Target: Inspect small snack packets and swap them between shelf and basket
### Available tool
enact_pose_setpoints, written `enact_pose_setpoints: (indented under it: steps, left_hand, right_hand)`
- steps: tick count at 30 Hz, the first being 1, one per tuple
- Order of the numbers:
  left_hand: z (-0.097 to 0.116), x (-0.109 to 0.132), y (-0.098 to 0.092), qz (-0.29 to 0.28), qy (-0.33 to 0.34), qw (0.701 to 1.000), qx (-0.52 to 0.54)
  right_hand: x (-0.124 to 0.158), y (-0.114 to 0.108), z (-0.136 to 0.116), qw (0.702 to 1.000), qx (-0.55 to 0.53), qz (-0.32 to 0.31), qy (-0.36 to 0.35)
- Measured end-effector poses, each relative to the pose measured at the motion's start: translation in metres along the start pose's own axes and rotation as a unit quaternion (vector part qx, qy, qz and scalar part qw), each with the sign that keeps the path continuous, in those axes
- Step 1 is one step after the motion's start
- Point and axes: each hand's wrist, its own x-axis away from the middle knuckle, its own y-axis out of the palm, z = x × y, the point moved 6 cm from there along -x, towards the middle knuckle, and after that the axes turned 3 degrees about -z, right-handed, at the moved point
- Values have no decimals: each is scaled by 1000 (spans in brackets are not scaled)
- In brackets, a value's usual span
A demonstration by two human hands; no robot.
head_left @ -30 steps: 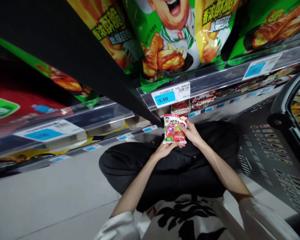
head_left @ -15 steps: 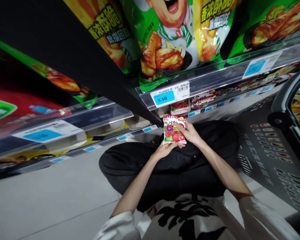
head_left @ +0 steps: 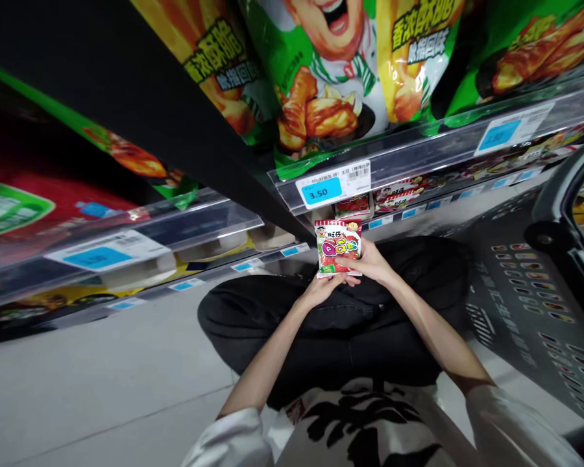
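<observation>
A small red and white packet of gummy candy (head_left: 339, 235) is held upright in front of my knees, its printed face towards me. My right hand (head_left: 371, 261) grips it from the right side, with the thumb across the lower front. Under the bottom edge is my left hand (head_left: 325, 287), its fingers curled behind the packet and partly hidden. Similar red candy packets (head_left: 398, 196) lie on the lowest shelf just beyond.
Large green chip bags (head_left: 328, 84) fill the shelf above, behind a clear edge strip with a price label (head_left: 333, 186). A dark upright post (head_left: 185, 110) divides the shelves. On my right stands a grey shopping basket (head_left: 511, 305) with packaged goods inside.
My right thumb has slid down from the middle of the packet to its lower part, uncovering more of the print. The packet tilts slightly differently, and the view has shifted a little.
</observation>
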Motion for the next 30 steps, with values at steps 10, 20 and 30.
enact_pose_setpoints:
  steps: [10,20,30]
  left_hand:
    - [31,12,22,-143,-65,987,-42]
    - [197,22,0,186,162,852,-462]
    - [139,-21,-1,16,-29,838,-545]
  right_hand:
    - [12,-9,-21,984,155,57,-70]
    - [39,-7,-55,931,343,-4,-122]
    - [37,-25,-55,973,149,91,-148]
